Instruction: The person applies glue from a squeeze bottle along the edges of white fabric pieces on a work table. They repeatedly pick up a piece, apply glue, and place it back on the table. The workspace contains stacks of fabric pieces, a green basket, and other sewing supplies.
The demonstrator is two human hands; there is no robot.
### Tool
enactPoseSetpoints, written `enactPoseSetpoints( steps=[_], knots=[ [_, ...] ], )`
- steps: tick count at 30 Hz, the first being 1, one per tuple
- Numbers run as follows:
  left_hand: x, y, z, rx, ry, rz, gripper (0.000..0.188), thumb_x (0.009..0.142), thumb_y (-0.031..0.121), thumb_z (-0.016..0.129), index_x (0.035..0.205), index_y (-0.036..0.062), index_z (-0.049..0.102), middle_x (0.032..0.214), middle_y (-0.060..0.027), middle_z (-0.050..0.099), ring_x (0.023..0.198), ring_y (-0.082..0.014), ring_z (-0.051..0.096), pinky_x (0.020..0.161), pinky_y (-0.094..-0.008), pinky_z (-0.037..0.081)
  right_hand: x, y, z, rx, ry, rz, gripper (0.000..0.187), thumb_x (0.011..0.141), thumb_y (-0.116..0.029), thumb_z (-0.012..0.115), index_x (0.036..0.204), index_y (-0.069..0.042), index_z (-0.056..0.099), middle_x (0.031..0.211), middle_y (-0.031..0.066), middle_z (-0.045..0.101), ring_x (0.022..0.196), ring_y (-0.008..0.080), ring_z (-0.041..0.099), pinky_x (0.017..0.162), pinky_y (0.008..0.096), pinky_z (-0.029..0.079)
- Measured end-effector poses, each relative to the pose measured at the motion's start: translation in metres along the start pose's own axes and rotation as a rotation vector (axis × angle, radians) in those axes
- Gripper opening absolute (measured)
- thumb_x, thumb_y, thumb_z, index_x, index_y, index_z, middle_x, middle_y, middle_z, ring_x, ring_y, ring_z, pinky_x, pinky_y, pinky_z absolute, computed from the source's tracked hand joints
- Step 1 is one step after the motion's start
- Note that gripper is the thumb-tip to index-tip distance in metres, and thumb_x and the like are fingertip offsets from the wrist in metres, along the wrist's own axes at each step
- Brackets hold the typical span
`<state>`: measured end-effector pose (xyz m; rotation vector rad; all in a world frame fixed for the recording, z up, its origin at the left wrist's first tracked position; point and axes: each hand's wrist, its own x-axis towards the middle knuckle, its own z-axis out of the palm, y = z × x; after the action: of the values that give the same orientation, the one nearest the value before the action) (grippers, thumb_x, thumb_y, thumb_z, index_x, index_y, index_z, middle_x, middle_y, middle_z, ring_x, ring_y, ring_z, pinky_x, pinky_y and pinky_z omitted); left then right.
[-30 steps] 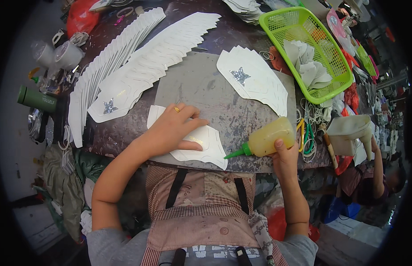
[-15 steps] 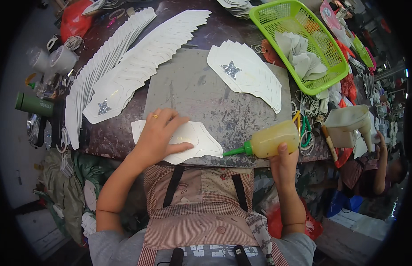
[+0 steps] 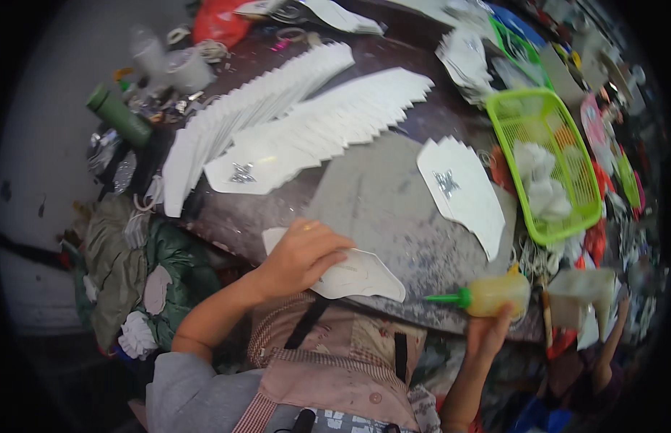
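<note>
My left hand [image 3: 306,256] has its fingers curled and pinched on a flat white cut piece [image 3: 360,276], shaped like part of a shoe upper. The piece lies at the near edge of a grey board [image 3: 378,191], partly covered by that hand. My right hand [image 3: 490,330] grips a squeeze bottle [image 3: 496,294] with yellowish contents and a green nozzle. Held on its side, the bottle points its tip left, a short gap from the piece's right end. Beyond it on the board, a small stack of similar white pieces [image 3: 469,195] shows a silver star on top.
Two long fanned rows of white pieces [image 3: 259,97] [image 3: 328,119] lie at the far left. A green basket [image 3: 599,209] holding white pieces stands at the right. A green bottle [image 3: 122,117] lies left of the rows. At the lower right, another person's arm [image 3: 611,339] shows.
The view has tilted and shifted. The nozzle has moved right, off the piece's tip. My left hand's spread fingers have drawn together on the piece.
</note>
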<state>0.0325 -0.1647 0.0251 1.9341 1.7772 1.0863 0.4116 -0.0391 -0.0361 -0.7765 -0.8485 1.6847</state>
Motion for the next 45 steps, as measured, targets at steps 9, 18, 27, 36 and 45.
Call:
enactPoseSetpoints(
  steps=[9,18,27,36,45],
  knots=[
    [-0.008,-0.112,-0.094,0.217,0.359,-0.342,0.032,0.085,0.012,0.069,0.115,0.0017,0.064,0.111,-0.0141,0.065,0.103,-0.0273,0.061,0.092,-0.0372,0.046,0.025,0.001,-0.002,0.224,0.160,-0.125,0.069,0.094,-0.050,0.057,0.145,-0.009,0.037,0.138,0.0139,0.051,0.119,0.0295,0.057,0.097,0.0464,0.052],
    [0.170,-0.026,0.021,0.039,0.083,0.422,0.035,0.088,0.011,0.066,0.122,0.0034,0.061,0.125,-0.0133,0.060,0.119,-0.0313,0.055,0.101,-0.0423,0.041,0.027,0.001,-0.001,0.282,0.213,-0.127,0.068,0.092,-0.049,0.061,0.144,-0.012,0.039,0.140,0.0118,0.050,0.123,0.0316,0.054,0.099,0.0514,0.050],
    [0.211,-0.024,0.148,0.218,-0.036,0.458,0.060,0.080,0.045,0.073,0.121,0.0033,0.059,0.128,-0.0162,0.055,0.125,-0.0332,0.047,0.108,-0.0461,0.033,0.023,0.000,0.007,0.381,0.153,-0.111,0.062,0.094,-0.048,0.059,0.141,-0.011,0.042,0.135,0.0106,0.054,0.119,0.0293,0.057,0.096,0.0471,0.055],
    [0.131,0.036,0.001,-0.203,-0.296,0.155,0.017,0.086,0.021,0.072,0.094,0.0057,0.070,0.084,-0.0059,0.063,0.083,-0.0213,0.057,0.083,-0.0353,0.038,0.020,-0.007,-0.012,0.390,0.101,-0.058,0.064,0.095,-0.051,0.055,0.142,-0.010,0.040,0.136,0.0114,0.054,0.119,0.0289,0.058,0.095,0.0467,0.054],
    [0.046,-0.031,0.018,0.157,-0.362,0.231,0.059,0.073,0.041,0.080,0.120,0.0100,0.064,0.107,-0.0089,0.055,0.103,-0.0268,0.053,0.094,-0.0393,0.036,0.038,0.008,0.085,-0.129,-0.072,0.055,0.044,0.096,-0.024,0.064,0.125,0.005,0.049,0.117,0.0154,0.062,0.103,0.0270,0.066,0.086,0.0432,0.058]
  ],
)
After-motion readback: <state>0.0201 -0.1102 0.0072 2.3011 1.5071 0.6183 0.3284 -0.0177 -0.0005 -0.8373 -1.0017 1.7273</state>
